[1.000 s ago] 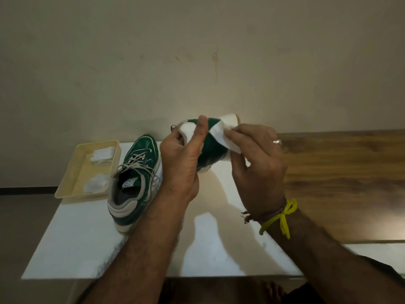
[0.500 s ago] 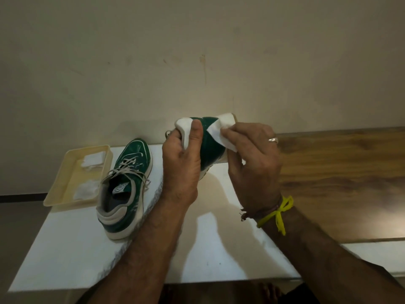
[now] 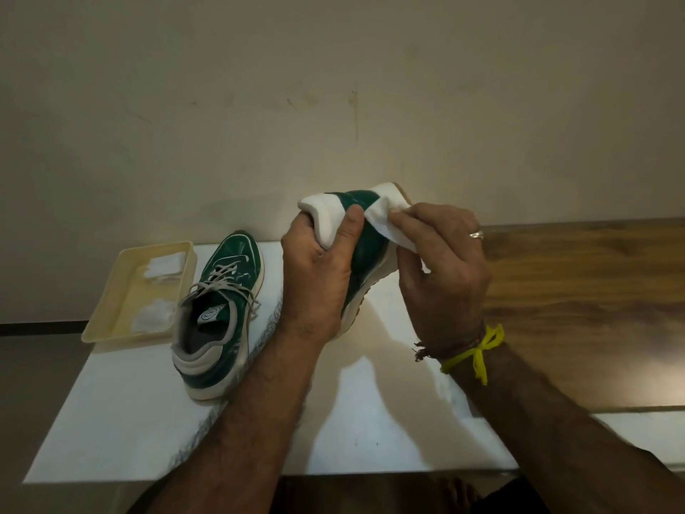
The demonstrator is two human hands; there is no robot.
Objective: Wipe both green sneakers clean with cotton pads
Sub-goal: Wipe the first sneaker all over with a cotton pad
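My left hand (image 3: 318, 268) grips a green and white sneaker (image 3: 365, 246) by its heel and holds it up above the white board, thumb across the green side. My right hand (image 3: 441, 268) pinches a white cotton pad (image 3: 389, 226) against the sneaker's upper right side. The second green sneaker (image 3: 218, 313) stands on the white board (image 3: 370, 432) to the left, toe pointing away, laces loose, inside open to view.
A cream tray (image 3: 111, 313) with cotton pads (image 3: 165, 267) sits at the board's far left corner, touching the standing sneaker. A wooden tabletop (image 3: 585, 298) stretches to the right. A plain wall rises right behind. The board's left edge drops to the floor.
The view has shifted slightly. My right hand has drawn the pad a little along the held sneaker, and my left thumb has slid lower on the heel. The standing sneaker has not moved.
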